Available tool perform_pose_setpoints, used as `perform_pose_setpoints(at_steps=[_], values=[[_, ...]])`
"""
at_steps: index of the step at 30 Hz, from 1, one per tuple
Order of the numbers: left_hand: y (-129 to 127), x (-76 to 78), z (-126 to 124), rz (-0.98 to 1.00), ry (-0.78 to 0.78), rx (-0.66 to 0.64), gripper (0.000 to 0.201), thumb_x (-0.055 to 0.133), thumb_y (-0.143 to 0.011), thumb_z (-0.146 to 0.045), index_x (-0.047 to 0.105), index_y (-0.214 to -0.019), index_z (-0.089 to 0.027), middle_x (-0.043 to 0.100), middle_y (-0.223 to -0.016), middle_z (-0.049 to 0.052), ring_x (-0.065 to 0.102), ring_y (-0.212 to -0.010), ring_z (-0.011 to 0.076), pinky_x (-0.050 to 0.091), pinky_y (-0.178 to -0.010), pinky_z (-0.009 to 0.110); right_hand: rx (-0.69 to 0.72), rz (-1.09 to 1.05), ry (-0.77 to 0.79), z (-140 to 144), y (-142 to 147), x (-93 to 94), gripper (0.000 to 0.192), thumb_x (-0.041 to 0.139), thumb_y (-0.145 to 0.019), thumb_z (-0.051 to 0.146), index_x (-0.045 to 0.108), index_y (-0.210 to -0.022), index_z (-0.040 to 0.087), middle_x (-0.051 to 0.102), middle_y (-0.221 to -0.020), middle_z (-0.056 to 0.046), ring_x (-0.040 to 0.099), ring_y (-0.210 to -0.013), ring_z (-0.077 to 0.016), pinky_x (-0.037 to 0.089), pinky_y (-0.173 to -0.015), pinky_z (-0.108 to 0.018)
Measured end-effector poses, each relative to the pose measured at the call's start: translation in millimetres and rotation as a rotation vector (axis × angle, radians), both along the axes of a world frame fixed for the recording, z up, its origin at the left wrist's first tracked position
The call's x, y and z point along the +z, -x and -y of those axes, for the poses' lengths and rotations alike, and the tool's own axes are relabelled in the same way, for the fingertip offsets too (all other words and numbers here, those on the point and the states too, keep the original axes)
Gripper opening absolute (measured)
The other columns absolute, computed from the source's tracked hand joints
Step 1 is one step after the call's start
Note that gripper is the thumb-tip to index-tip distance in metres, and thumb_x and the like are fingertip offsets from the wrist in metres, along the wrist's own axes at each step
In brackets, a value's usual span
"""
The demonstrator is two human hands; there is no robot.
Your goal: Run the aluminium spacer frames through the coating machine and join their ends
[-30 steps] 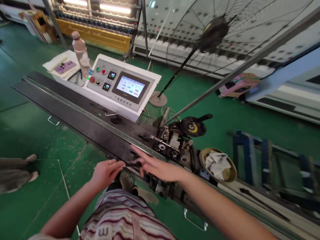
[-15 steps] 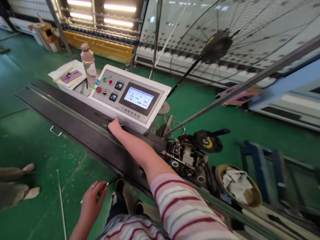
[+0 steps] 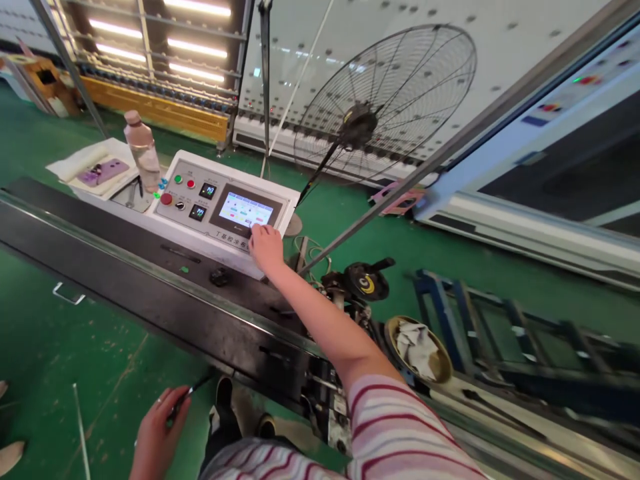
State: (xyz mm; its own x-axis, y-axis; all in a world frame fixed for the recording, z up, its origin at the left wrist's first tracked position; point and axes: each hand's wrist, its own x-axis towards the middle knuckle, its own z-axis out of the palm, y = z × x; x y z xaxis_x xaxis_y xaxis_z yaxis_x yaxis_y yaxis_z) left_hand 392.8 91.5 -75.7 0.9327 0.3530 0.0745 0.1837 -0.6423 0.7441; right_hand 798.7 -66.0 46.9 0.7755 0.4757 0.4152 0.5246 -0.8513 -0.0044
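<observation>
Right hand (image 3: 267,247) reaches over the bench (image 3: 150,300) to the lower right corner of the touchscreen (image 3: 245,212); fingers bent, no object visible in it, palm hidden, so can't tell if anything is tucked inside. Fingertip contact with the glass also unclear. Left hand (image 3: 163,427) is off the bench's near edge, low over the green floor, fingers closed round a thin dark tool (image 3: 203,381) whose end points toward that edge; exact type not readable. Touchscreen lit, set in the right half of the white control panel (image 3: 295,193) along the bench's far edge; red knob (image 3: 166,199) on the panel's left side. Small black part (image 3: 219,277) lies on the bench just in front of the panel, green scrap (image 3: 185,269) to its left. Bottle (image 3: 141,150) stands left of the panel. Step in hand, my read: working the screen's lower right area. Next move probably calls for one fingertip placed squarely on the wanted field, wrist clear of the display, tool kept out of the way.
</observation>
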Motion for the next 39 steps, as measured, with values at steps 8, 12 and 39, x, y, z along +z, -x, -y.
perform_pose_setpoints(at_steps=[8, 12, 39], values=[[-42.9, 26.6, 23.3, 0.043, 0.032, -0.136, 0.03, 0.057, -0.094, -0.046, 0.075, -0.104, -0.024, 0.074, -0.094, 0.006, 0.073, -0.087, 0.0203, 0.059, -0.073, 0.026, 0.129, -0.071, -0.02, 32.1, -24.0, -9.9, 0.025, 0.051, -0.091, 0.018, 0.061, -0.113, 0.013, 0.063, -0.13, -0.018, 0.047, -0.126, -0.0317, 0.033, -0.107, -0.051], [-49.4, 33.0, 34.7, 0.045, 0.052, -0.201, 0.028, 0.057, -0.095, -0.042, 0.075, -0.105, -0.023, 0.073, -0.095, 0.007, 0.071, -0.085, 0.019, 0.058, -0.071, 0.025, -0.071, -0.365, -0.764, 67.6, -19.6, 1.1, 0.008, 0.049, -0.088, 0.022, 0.056, -0.086, 0.02, 0.073, -0.101, -0.008, 0.062, -0.101, -0.0225, 0.049, -0.086, -0.037], [-127.4, 33.5, 127.0, -0.106, 0.144, -0.545, 0.034, 0.06, -0.092, -0.047, 0.073, -0.106, -0.02, 0.072, -0.096, 0.005, 0.068, -0.085, 0.0165, 0.053, -0.072, 0.022, -0.466, -0.424, -1.045, 328.9, 207.1, -122.1, 0.02, 0.055, -0.09, 0.042, 0.055, -0.098, 0.023, 0.073, -0.098, -0.007, 0.073, -0.091, -0.0213, 0.059, -0.087, -0.038]])
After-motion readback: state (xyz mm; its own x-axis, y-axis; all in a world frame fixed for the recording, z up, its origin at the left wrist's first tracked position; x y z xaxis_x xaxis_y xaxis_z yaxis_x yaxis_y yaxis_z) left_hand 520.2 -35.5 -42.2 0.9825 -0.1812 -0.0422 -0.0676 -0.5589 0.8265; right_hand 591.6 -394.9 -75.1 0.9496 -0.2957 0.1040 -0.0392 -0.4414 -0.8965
